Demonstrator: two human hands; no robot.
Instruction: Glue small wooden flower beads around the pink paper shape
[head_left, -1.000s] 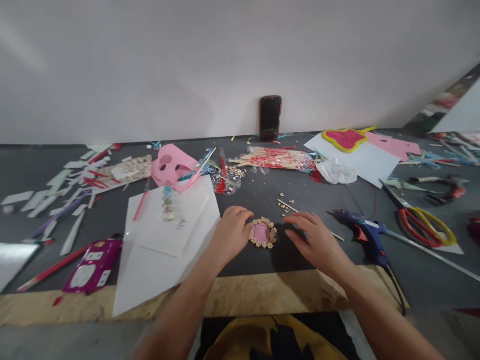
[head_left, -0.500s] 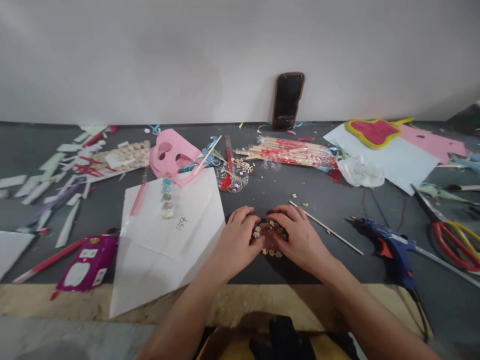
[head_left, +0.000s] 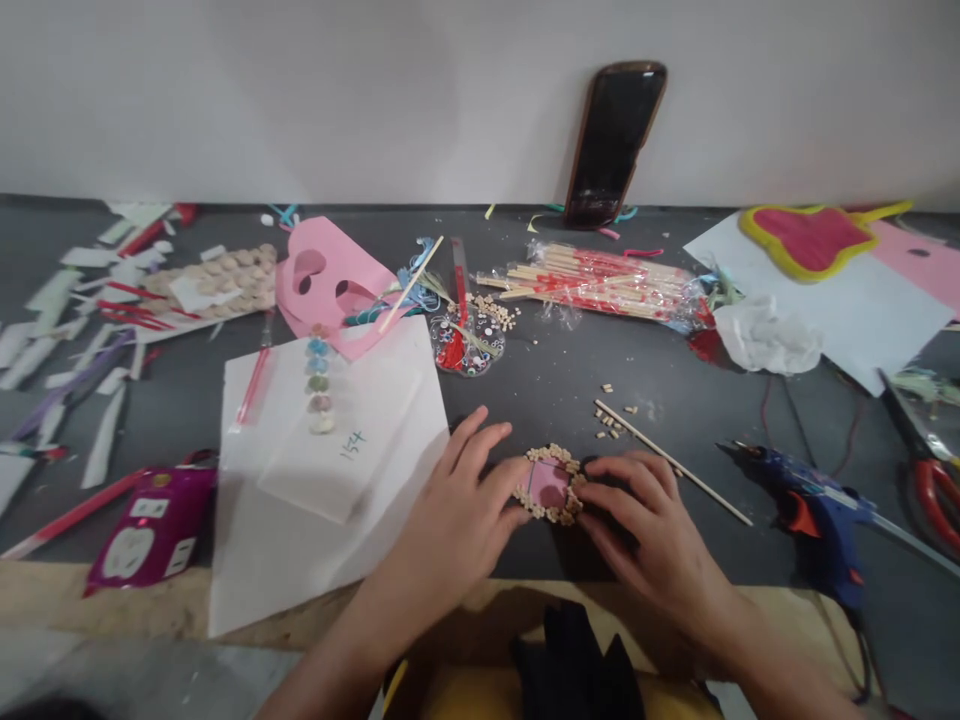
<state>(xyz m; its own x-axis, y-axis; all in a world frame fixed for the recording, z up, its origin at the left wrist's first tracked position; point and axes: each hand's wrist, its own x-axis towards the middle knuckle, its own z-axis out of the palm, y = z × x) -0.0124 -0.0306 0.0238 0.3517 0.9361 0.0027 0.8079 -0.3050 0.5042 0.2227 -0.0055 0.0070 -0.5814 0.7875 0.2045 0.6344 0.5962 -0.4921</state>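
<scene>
A small ring of pale wooden flower-shaped pieces (head_left: 556, 514) surrounds a piece of pink paper (head_left: 549, 482) on the dark table. My left hand (head_left: 461, 500) pinches the ring's left edge between thumb and forefinger, its other fingers stretched forward. My right hand (head_left: 649, 515) grips the right edge with bent fingers. Beyond the right hand lie a thin wooden stick (head_left: 675, 462) and several short cut stick pieces (head_left: 611, 425).
A blue glue gun (head_left: 810, 500) and red-handled scissors (head_left: 934, 490) lie on the right. White paper (head_left: 247, 560) and a purple power socket (head_left: 146, 530) are on the left. Behind are bundled sticks (head_left: 600, 285), googly eyes (head_left: 469, 350) and an upright phone (head_left: 615, 145).
My hands have spread slightly apart around the ring, so more of it and its pink paper shows. Short stick pieces near my right hand have come into sight. The view has shifted.
</scene>
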